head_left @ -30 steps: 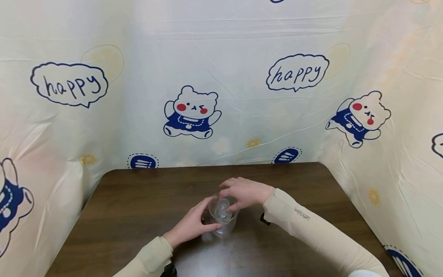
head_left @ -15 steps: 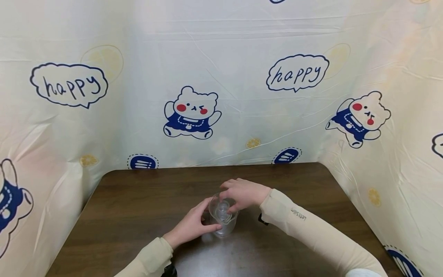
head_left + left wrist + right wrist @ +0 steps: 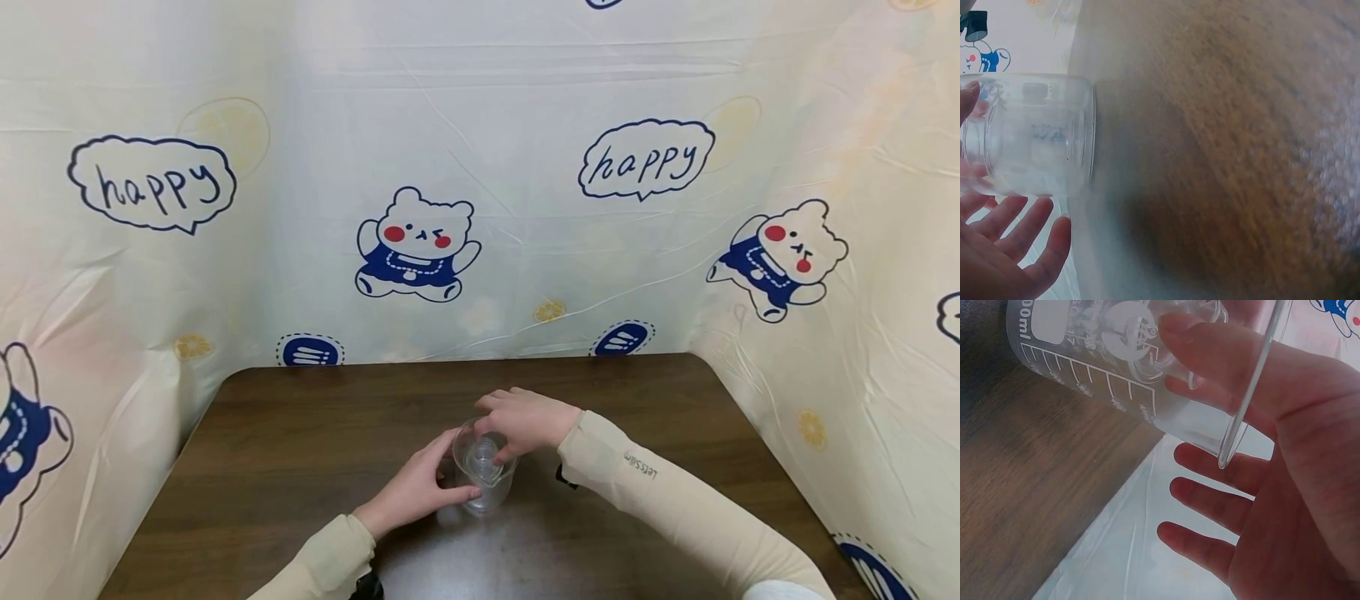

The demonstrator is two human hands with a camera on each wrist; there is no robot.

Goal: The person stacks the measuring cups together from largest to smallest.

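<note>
A clear glass beaker (image 3: 491,500) with a pouring lip stands upright on the table, and its white scale marks show in the right wrist view. Inside it sits a smaller clear glass vessel (image 3: 482,454), its exact kind hard to tell through the glass. My left hand (image 3: 416,487) holds the beaker's left side, thumb at the near wall and fingers around the far side. From the right, my right hand (image 3: 528,421) dips thumb and forefinger past the beaker's rim and pinches the top of the inner vessel. The other fingers (image 3: 1210,503) of that hand stay outside the beaker.
The dark brown wooden table (image 3: 315,425) has rounded back corners. A pale curtain (image 3: 525,250) printed with bears and lettering hangs behind it and along both sides.
My right forearm and wrist have shifted slightly to the left, with the fingers still inside the beaker. The left hand and the beaker have stayed put.
</note>
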